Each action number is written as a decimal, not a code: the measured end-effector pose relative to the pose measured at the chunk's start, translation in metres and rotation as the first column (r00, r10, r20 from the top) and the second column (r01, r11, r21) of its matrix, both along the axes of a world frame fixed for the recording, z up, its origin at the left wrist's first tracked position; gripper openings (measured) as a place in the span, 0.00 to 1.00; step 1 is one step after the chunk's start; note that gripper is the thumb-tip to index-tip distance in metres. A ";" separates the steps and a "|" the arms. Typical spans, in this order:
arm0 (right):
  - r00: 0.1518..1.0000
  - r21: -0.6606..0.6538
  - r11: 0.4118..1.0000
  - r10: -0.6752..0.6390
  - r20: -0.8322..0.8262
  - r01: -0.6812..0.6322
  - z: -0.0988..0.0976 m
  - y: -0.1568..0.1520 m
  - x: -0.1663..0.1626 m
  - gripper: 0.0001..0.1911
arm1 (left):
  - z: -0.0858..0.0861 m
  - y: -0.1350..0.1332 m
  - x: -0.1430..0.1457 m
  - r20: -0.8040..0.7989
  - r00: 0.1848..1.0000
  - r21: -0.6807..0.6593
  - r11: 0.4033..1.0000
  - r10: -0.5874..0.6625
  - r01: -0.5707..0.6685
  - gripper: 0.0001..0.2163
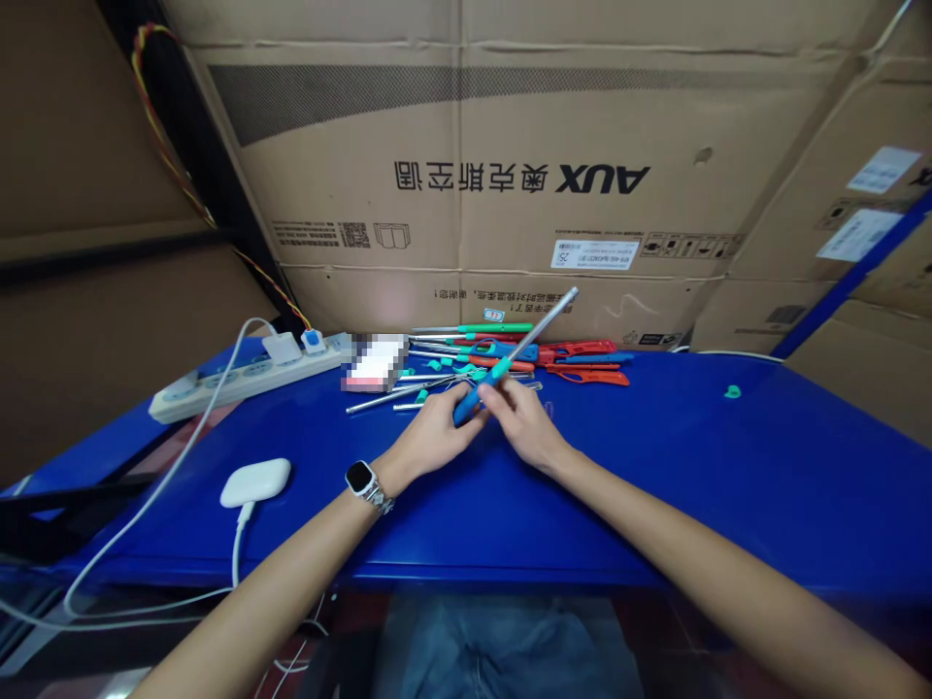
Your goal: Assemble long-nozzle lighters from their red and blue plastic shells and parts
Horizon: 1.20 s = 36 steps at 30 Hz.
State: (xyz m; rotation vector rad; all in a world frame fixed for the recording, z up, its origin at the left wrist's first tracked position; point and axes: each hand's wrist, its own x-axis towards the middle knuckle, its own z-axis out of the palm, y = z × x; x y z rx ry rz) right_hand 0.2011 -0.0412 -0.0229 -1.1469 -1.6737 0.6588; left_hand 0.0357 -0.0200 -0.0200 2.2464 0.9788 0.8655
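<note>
Both my hands are on what looks like a long-necked lighter, with a blue handle, a teal collar and a silver tube slanting up to the right. My left hand is closed around the blue handle. At the upper part of the handle, just below the teal collar, the fingers of my right hand pinch it. Behind my hands lies a pile of similar pieces: silver tubes, red handles, blue handles and small teal collars. My hands hide part of the pile.
A blurred-out rectangular item lies left of the pile. Further left are a white power strip and a white case on a cable. One loose teal piece lies on the blue table. Cardboard stands behind.
</note>
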 end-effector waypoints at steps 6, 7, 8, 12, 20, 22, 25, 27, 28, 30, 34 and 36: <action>0.996 0.089 0.996 -0.028 0.085 0.020 -0.002 -0.009 -0.005 0.15 | 0.004 -0.002 -0.005 0.069 0.994 0.044 0.996 -0.083 0.080 0.10; 0.998 0.107 0.994 -0.034 0.055 0.028 -0.001 -0.009 -0.005 0.14 | 0.005 -0.002 -0.007 0.056 0.993 0.054 0.993 -0.105 0.102 0.12; 0.999 0.125 0.992 -0.034 0.014 0.032 0.001 -0.008 -0.004 0.14 | 0.006 -0.003 -0.008 0.040 0.990 0.065 0.989 -0.133 0.131 0.13; 0.977 0.146 0.989 0.042 -0.211 -0.011 0.008 -0.003 0.004 0.14 | 0.015 -0.002 -0.015 0.068 0.977 0.155 0.970 -0.201 0.188 0.12; 0.993 0.022 0.996 0.093 -0.074 -0.092 0.009 0.002 0.026 0.20 | 0.020 0.006 -0.035 0.430 0.891 0.523 0.844 -0.142 -0.118 0.20; 0.988 -0.026 0.993 0.113 0.102 -0.111 0.010 0.001 0.029 0.16 | 0.019 0.004 -0.035 0.426 0.878 0.622 0.775 -0.216 -0.111 0.20; 0.905 -0.060 0.993 0.121 0.407 -0.106 0.013 -0.003 0.029 0.13 | 0.017 -0.002 -0.030 0.328 0.901 0.719 0.694 -0.283 -0.043 0.18; 0.794 -0.032 0.994 0.100 0.599 -0.101 0.016 -0.008 0.025 0.17 | 0.017 -0.004 -0.027 0.281 0.917 0.737 0.676 -0.284 -0.017 0.17; 0.737 -0.020 0.994 0.096 0.669 -0.111 0.017 -0.010 0.022 0.19 | 0.017 -0.005 -0.026 0.268 0.923 0.737 0.676 -0.278 -0.010 0.17; 0.645 -0.013 0.988 0.112 0.756 -0.156 0.017 -0.014 0.016 0.22 | 0.016 -0.005 -0.025 0.253 0.930 0.725 0.688 -0.266 0.000 0.16; 0.540 0.036 0.967 0.110 0.835 -0.253 0.010 -0.014 0.007 0.24 | 0.017 -0.003 -0.024 0.235 0.945 0.678 0.735 -0.229 0.009 0.16; 0.515 0.072 0.952 0.097 0.852 -0.297 0.005 -0.011 0.006 0.23 | 0.018 -0.004 -0.023 0.213 0.954 0.647 0.762 -0.209 0.022 0.16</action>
